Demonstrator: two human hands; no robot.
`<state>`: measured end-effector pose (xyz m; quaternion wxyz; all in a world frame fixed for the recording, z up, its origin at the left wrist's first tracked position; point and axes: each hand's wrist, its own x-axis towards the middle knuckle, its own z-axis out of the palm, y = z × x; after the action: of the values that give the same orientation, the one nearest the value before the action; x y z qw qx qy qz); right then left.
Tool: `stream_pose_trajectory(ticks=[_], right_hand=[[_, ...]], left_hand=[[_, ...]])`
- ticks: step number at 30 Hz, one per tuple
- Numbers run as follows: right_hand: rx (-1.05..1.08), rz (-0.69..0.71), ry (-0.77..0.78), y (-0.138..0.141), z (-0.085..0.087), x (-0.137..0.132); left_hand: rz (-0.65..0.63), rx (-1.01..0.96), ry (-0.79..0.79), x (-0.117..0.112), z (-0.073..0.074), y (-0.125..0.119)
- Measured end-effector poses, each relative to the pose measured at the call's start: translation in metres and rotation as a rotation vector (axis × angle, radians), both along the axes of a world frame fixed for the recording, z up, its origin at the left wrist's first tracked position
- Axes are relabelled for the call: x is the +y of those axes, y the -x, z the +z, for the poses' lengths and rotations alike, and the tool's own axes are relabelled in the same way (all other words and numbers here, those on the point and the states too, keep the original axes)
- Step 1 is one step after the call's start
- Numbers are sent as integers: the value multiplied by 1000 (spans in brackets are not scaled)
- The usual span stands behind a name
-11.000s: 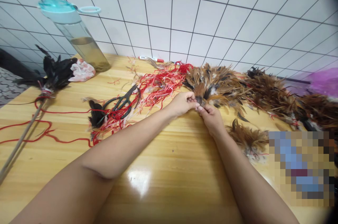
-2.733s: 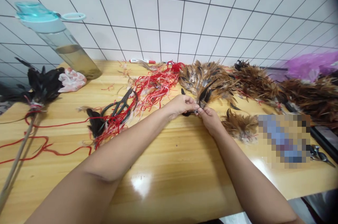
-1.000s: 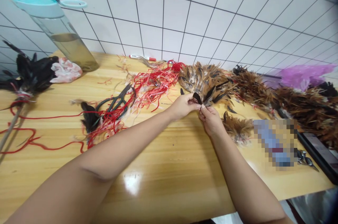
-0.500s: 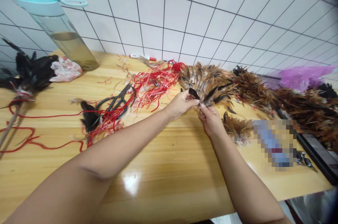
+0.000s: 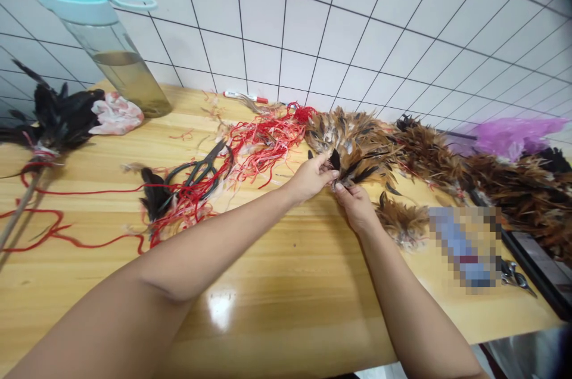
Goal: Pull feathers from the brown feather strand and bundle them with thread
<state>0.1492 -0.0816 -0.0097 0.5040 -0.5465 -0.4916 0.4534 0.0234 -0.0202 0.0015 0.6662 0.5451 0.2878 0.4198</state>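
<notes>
black feather (image 5: 335, 158): pinched in left hand (image 5: 314, 177), the nearer, long axis pointed toward tabletop (image 5: 277, 295) far edge | dark feather bunch (image 5: 363, 174): pinched near base by right hand (image 5: 356, 205)

The black feather (image 5: 335, 160) in my left grip (image 5: 314, 177) looks smooth; the brown feathers (image 5: 357, 136) just beyond are ragged and soft. Below it and my right grip (image 5: 356, 205), I see smooth, glossy wood on the counter (image 5: 286, 289). Left of both: matt red string (image 5: 268, 143), dark metal scissors (image 5: 209, 162), a clear plastic bottle (image 5: 127, 78). To their right, a thin, crinkled plastic bag (image 5: 513, 136). Beyond, shiny tiles (image 5: 261, 9).
</notes>
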Motion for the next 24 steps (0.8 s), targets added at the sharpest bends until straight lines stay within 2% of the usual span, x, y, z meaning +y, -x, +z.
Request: stream_pose_trajectory(ticks=[6,12,14,17,20,24], right_hand=[[71,-39,-27,-2,-3,2],[-3,-97,31,-3,-8,4],[-27,-144,34,-3,-11,5],[-3,-182,37,-2,-13,5],[38,-172,25,-1,-11,4],[4,-113,30,-1,-6,1]], left_hand=[[-5,249,-45,-1,1,4],[106,466,-312,-4,7,5],[113,479,-348,-5,7,4],[57,361,-264,-6,3,1],[-19,188,-73,-3,-2,0],[-196,7,82,5,-6,6]])
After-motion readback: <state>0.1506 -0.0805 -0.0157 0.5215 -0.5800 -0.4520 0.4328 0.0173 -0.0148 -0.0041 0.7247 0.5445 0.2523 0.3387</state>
